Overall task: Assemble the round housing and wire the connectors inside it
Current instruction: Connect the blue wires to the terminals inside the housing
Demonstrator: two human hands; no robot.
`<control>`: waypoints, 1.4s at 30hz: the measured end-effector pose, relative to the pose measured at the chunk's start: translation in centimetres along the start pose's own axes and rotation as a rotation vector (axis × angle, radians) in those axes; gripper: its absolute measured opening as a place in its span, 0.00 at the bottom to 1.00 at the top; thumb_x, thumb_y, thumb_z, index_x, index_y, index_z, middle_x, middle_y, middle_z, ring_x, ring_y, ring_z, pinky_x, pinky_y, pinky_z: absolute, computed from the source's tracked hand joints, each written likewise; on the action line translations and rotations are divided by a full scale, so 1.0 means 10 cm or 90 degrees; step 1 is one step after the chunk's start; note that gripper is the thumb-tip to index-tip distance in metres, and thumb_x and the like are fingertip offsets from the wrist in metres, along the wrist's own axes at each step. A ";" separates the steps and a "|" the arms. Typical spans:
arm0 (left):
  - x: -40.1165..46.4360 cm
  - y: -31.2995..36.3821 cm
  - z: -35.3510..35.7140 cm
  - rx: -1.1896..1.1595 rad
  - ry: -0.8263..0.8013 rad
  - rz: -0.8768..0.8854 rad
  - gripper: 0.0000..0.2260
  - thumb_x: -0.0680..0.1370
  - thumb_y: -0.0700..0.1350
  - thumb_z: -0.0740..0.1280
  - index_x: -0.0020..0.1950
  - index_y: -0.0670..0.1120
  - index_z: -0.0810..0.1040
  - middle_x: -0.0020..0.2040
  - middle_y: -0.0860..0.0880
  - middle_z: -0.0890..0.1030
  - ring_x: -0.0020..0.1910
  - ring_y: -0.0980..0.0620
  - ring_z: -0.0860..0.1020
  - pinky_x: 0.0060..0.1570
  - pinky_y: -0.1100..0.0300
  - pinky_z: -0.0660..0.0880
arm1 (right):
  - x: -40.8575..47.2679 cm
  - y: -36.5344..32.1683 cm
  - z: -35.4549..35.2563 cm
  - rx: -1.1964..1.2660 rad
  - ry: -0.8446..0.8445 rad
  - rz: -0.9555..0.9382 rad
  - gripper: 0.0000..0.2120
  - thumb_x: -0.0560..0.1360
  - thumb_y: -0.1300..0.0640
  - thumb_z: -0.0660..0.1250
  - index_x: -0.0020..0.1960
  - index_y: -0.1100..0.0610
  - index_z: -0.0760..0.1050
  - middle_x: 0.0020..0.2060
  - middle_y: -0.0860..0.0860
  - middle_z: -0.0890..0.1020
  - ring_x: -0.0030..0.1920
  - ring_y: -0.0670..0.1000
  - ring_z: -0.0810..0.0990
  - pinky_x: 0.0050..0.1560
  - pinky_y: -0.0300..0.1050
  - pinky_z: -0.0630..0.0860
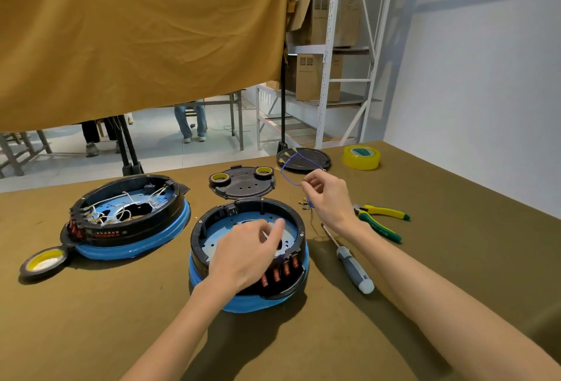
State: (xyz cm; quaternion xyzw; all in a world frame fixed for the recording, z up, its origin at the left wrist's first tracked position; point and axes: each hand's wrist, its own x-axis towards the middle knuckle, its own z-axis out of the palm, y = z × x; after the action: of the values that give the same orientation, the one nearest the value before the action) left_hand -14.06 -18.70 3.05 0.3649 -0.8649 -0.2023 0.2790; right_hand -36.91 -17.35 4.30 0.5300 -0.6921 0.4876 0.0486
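1. Landmark: the near round housing (243, 259), black ring on a blue base, sits on the olive-covered table (455, 259), open side up, a row of red switches (279, 274) on its near rim.
2. Left hand (246, 256) reaches over the near rim into this housing; fingers curled, thumb and forefinger pinching something thin and white, too small to identify.
3. Right hand (328, 195) is raised just right of and beyond the housing, fingertips pinching a blue wire (288, 178). The wire loops back toward a black round lid (306, 160) lying beyond the housing; small metal terminals hang below the hand.
4. Second housing (127, 213), left of the landmark, already holds white wires inside.
5. Black cover plate (243, 184) lies directly beyond the landmark, with two small tape rolls (220, 178) on it.
6. Right of the landmark: screwdriver (349, 262), grey handle toward the viewer; farther right, yellow-green pliers (379, 219).
7. Large yellow tape roll (361, 157) far right, beyond the pliers; another tape roll (44, 262) far left, touching the second housing's base.
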 end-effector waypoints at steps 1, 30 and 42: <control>0.01 -0.01 0.01 -0.029 0.025 -0.015 0.19 0.82 0.64 0.57 0.39 0.56 0.76 0.33 0.56 0.77 0.35 0.58 0.76 0.35 0.59 0.69 | -0.07 -0.05 -0.06 0.018 -0.009 -0.014 0.03 0.80 0.55 0.70 0.47 0.52 0.80 0.37 0.45 0.82 0.38 0.45 0.80 0.40 0.42 0.79; 0.25 -0.21 -0.21 -0.425 0.177 -0.153 0.07 0.84 0.45 0.65 0.55 0.47 0.83 0.44 0.51 0.86 0.38 0.60 0.81 0.38 0.68 0.75 | -0.50 -0.20 -0.25 -0.058 -0.221 -0.012 0.15 0.81 0.57 0.68 0.67 0.51 0.77 0.52 0.45 0.82 0.51 0.41 0.80 0.52 0.35 0.77; 0.21 -0.35 -0.31 -0.309 0.267 -0.144 0.07 0.84 0.46 0.64 0.53 0.48 0.81 0.42 0.55 0.84 0.44 0.60 0.81 0.41 0.66 0.71 | -0.31 -0.23 -0.57 0.086 -0.236 0.056 0.06 0.80 0.52 0.72 0.48 0.54 0.84 0.34 0.46 0.83 0.34 0.45 0.79 0.39 0.44 0.76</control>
State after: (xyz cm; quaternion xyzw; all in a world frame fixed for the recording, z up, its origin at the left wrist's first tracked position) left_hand -11.48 -23.05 4.21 0.4154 -0.6694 -0.3526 0.5050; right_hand -36.34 -11.03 6.86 0.5823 -0.6774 0.4283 -0.1367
